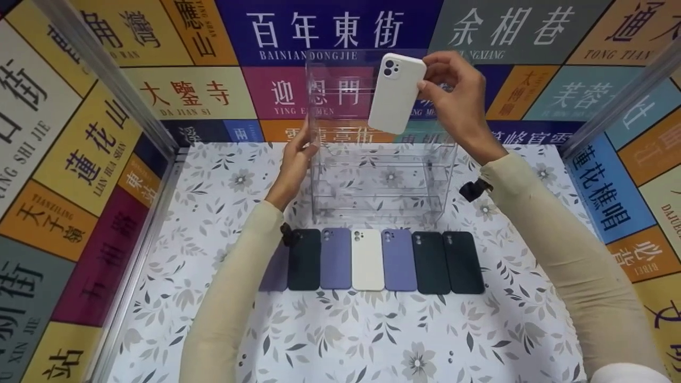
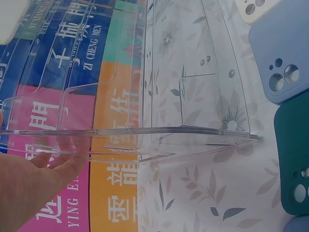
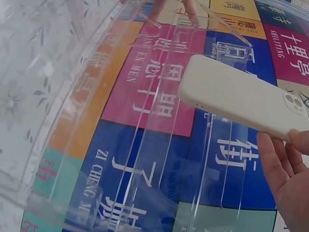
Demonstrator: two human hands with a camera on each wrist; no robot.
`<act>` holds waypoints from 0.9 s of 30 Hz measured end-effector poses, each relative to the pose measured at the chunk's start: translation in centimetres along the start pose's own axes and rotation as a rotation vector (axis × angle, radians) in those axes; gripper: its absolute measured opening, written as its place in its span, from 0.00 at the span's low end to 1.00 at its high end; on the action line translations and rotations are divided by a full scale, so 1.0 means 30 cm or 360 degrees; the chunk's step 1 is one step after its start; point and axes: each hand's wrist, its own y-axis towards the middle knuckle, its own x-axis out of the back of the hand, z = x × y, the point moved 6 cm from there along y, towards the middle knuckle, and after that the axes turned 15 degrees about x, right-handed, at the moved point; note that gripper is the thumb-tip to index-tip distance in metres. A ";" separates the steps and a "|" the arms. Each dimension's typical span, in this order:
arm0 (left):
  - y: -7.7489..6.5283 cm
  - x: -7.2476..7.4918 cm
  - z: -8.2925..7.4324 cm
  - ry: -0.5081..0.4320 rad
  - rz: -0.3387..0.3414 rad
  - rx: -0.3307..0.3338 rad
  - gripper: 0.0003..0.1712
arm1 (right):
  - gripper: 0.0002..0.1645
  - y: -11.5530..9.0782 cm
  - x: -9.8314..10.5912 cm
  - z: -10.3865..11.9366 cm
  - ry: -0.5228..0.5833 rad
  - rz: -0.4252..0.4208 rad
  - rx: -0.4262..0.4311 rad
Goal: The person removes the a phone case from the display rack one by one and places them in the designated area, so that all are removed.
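Note:
In the head view my right hand [image 1: 457, 88] pinches a white phone case [image 1: 396, 98] by its side edge, camera cutout at the top. The case is held up, slightly tilted, at the upper tiers of a clear acrylic display rack [image 1: 380, 199]. In the right wrist view the thumb and fingers of the right hand [image 3: 289, 169] grip the white case near its camera end. My left hand [image 1: 295, 165] holds the left side of the rack. Its fingers show partly through the clear plastic in the left wrist view.
A row of phone cases lies flat before the rack: a white case [image 1: 367, 260], purple cases [image 1: 336, 260] and dark green cases [image 1: 432, 263]. My left sleeve partly covers the leftmost purple one. Panels with printed street names [image 1: 340, 26] stand around the flower-patterned tabletop [image 1: 372, 340].

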 end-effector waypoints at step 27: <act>0.005 0.003 0.002 -0.0012 -0.0013 -0.0039 0.40 | 0.20 -0.168 0.077 -0.047 0.0019 0.0092 0.0020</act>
